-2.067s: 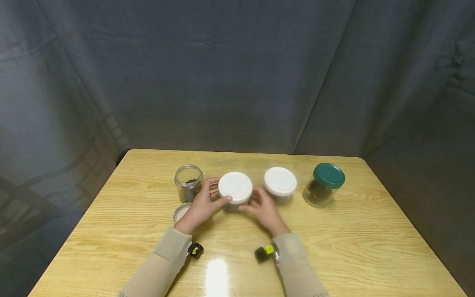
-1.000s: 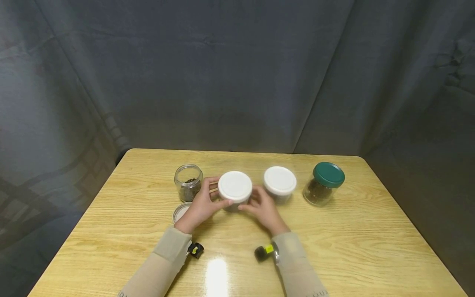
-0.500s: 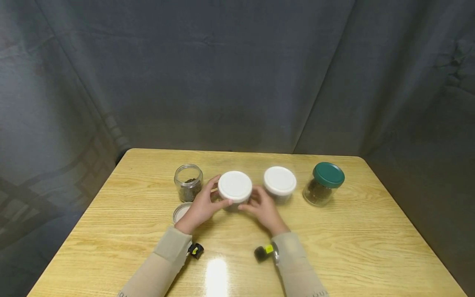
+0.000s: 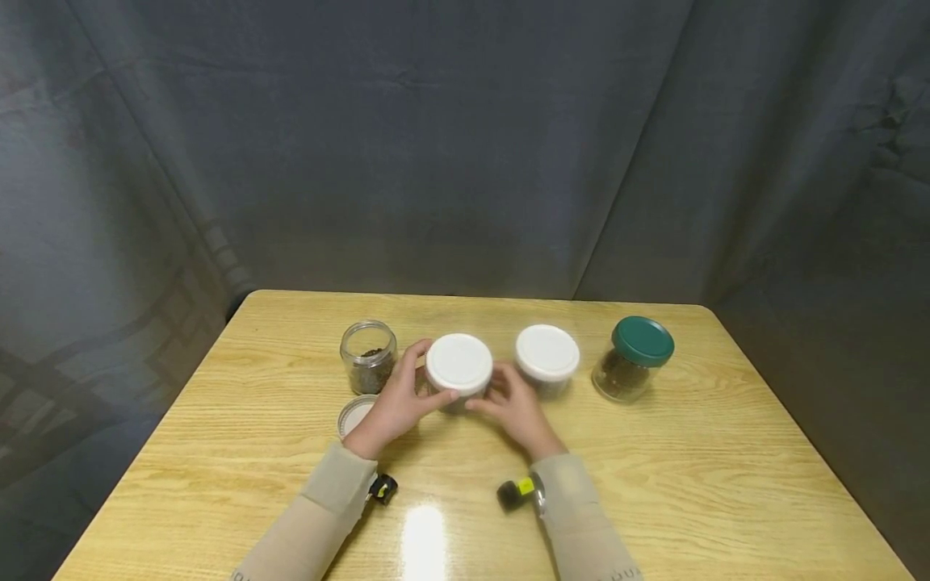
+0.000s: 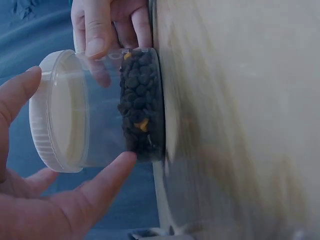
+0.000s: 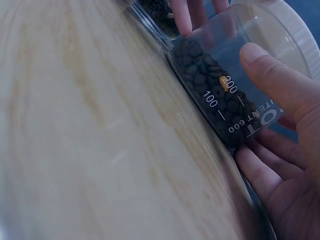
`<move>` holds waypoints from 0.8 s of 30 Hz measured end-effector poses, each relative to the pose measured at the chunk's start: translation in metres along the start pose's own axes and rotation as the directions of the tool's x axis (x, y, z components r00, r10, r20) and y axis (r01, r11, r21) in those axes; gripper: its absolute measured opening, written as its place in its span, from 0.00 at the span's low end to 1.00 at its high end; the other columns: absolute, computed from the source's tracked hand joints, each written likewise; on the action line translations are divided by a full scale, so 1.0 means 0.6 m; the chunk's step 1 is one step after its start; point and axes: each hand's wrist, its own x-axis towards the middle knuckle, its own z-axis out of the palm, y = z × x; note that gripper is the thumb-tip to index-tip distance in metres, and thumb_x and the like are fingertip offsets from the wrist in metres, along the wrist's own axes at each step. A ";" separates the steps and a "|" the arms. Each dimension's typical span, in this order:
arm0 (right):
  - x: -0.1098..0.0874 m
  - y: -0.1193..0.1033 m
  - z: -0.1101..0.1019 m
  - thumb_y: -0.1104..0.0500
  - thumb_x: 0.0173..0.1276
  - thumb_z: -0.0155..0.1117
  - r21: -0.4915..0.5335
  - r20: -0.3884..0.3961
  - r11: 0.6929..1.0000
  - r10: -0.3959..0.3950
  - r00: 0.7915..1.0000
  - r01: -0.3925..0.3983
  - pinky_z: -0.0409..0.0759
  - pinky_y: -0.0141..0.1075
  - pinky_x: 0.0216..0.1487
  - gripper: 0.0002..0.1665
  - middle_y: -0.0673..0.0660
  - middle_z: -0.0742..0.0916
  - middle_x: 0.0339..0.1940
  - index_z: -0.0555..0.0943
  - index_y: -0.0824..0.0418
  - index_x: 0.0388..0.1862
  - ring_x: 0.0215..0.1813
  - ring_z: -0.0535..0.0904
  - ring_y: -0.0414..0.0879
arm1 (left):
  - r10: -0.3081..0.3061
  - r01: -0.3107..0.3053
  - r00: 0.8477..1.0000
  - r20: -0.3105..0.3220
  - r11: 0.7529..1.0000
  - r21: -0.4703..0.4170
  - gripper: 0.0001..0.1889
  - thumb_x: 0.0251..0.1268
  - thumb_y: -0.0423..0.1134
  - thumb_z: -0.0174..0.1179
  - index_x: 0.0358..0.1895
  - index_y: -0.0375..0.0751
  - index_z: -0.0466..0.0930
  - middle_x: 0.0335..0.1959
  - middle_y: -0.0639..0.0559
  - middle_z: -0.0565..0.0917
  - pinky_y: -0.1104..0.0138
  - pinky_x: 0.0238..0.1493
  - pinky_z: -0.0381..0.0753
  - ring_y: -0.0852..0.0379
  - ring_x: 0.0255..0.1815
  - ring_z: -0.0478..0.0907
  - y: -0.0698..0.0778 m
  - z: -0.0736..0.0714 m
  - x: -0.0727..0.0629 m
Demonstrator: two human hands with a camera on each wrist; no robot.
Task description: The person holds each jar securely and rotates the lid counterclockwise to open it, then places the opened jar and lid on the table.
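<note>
A person in beige sleeves [image 4: 298, 528] holds a clear cylindrical plastic jar with a round white lid [image 4: 459, 363] in both hands, near the middle of a pale wood-grain worktop [image 4: 726, 460]. The jar stands upright on the worktop with its lid on. Through its wall I can see dark, rounded pellets [image 5: 140, 95] filling the lower part, with a few orange pieces among them, and white printed numbers on the side.

The left hand [image 4: 396, 403] grasps the jar's left side, its thumb at the front near the lid's rim and its other fingers spread around the wall. The right hand [image 4: 517, 410] grasps the opposite side, thumb across the front of the wall, fingers curved around it.

Just beyond the left hand stands an open, clear, round jar [image 4: 369, 363] holding something dark. In front of it lies a flat, round, pale lid with a ridged rim [image 4: 353, 415], partly hidden by the wrist. Beside the right hand is a second white-lidded jar [image 4: 547, 353], its lower part blurred. Farther right stands a clear jar with a dark green lid [image 4: 643, 342] and brown contents. A dark grey cloth curtain [image 4: 436, 145] hangs behind.
</note>
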 end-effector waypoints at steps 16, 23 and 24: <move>-0.001 0.003 -0.005 0.61 0.51 0.82 -0.021 0.005 0.999 -0.031 1.000 0.031 0.77 0.41 0.66 0.43 0.63 0.79 0.67 0.74 0.62 0.66 0.69 0.75 0.58 | 0.402 -0.456 0.888 0.221 0.713 0.533 0.21 0.67 0.41 0.68 0.62 0.45 0.81 0.71 0.46 0.74 0.45 0.78 0.57 0.42 0.78 0.61 0.021 0.004 -0.012; 0.000 0.000 0.000 0.67 0.53 0.80 0.001 -0.001 1.000 -0.031 1.000 0.031 0.76 0.43 0.68 0.42 0.65 0.78 0.68 0.73 0.65 0.67 0.69 0.74 0.60 | 0.425 -0.477 0.873 0.238 0.649 0.592 0.18 0.68 0.34 0.66 0.61 0.44 0.82 0.67 0.45 0.78 0.50 0.80 0.53 0.45 0.74 0.67 0.026 0.007 -0.012; 0.000 -0.001 0.001 0.67 0.53 0.80 0.000 -0.001 1.000 -0.028 1.000 0.028 0.76 0.44 0.68 0.42 0.66 0.78 0.68 0.72 0.66 0.67 0.70 0.74 0.61 | 0.429 -0.478 0.873 0.234 0.648 0.593 0.18 0.68 0.33 0.66 0.60 0.43 0.82 0.67 0.45 0.79 0.49 0.79 0.55 0.45 0.74 0.68 0.026 0.007 -0.012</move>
